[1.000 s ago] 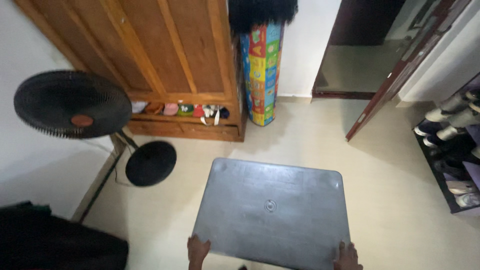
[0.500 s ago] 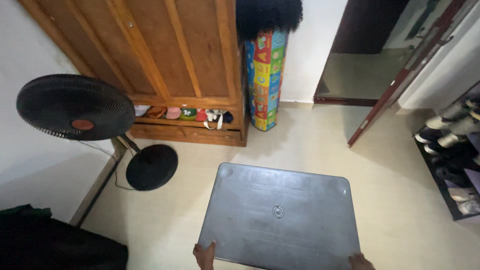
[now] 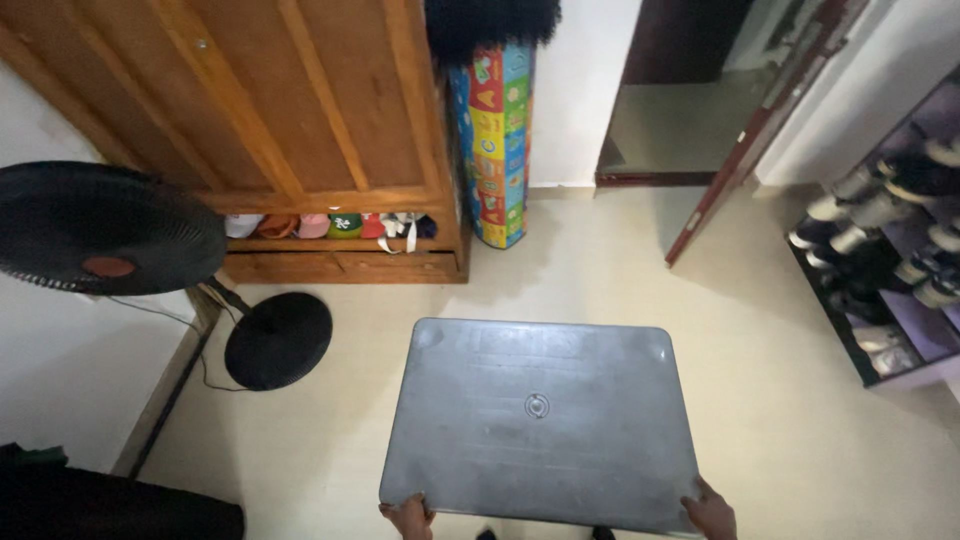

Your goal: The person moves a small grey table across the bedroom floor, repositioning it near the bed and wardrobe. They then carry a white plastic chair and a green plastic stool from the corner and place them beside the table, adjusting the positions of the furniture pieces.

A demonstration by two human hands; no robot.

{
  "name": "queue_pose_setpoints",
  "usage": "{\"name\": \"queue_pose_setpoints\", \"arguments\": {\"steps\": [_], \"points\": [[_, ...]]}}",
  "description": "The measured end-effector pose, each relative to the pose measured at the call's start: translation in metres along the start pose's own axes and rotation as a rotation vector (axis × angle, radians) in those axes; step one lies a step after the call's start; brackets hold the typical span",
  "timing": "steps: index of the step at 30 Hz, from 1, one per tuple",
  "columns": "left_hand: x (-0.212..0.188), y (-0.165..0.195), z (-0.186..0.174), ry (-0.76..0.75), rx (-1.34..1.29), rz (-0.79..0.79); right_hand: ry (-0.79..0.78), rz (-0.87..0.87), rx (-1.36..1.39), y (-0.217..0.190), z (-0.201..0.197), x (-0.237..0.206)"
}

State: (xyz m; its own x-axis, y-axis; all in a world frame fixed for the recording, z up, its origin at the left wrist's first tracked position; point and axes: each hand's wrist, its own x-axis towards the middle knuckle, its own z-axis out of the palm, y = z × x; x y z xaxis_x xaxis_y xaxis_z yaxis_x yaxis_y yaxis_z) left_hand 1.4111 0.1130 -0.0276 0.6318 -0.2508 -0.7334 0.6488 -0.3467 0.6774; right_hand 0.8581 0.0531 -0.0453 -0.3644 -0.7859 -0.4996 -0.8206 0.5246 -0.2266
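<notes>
Two hands, left hand (image 3: 408, 516) and right hand (image 3: 712, 510), clamped on near corners of grey tabletop (image 3: 540, 430) at lower centre; best kept level, clear of black fan (image 3: 105, 228) at left.

Soft, even indoor light, mild sheen on the grey panel (image 3: 540, 420), wide-angle edge distortion.

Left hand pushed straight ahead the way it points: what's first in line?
Likely bare floor, then the wooden cabinet. The left hand grips the grey panel, which would arrive first. The fan base looks just left of that line; depth unclear.
</notes>
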Motion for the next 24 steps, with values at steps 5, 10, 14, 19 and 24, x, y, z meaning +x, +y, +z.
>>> {"name": "queue_pose_setpoints", "arguments": {"steps": [5,10,14,19,24], "points": [[0.008,-0.019,-0.007,0.039,-0.042,-0.125,-0.069,0.063,-0.072,-0.009,-0.015,-0.021],[0.005,-0.023,-0.005,0.083,-0.054,-0.161,-0.086,-0.024,0.024,-0.007,-0.044,-0.022],[0.003,-0.029,-0.009,0.095,-0.066,-0.161,-0.185,0.074,0.274,0.005,-0.046,-0.015],[-0.002,-0.039,-0.030,0.065,-0.075,-0.141,-0.087,0.080,0.006,0.007,-0.017,-0.020],[-0.016,-0.037,-0.040,-0.051,-0.066,-0.147,-0.125,0.074,-0.138,-0.004,-0.012,-0.033]]}}
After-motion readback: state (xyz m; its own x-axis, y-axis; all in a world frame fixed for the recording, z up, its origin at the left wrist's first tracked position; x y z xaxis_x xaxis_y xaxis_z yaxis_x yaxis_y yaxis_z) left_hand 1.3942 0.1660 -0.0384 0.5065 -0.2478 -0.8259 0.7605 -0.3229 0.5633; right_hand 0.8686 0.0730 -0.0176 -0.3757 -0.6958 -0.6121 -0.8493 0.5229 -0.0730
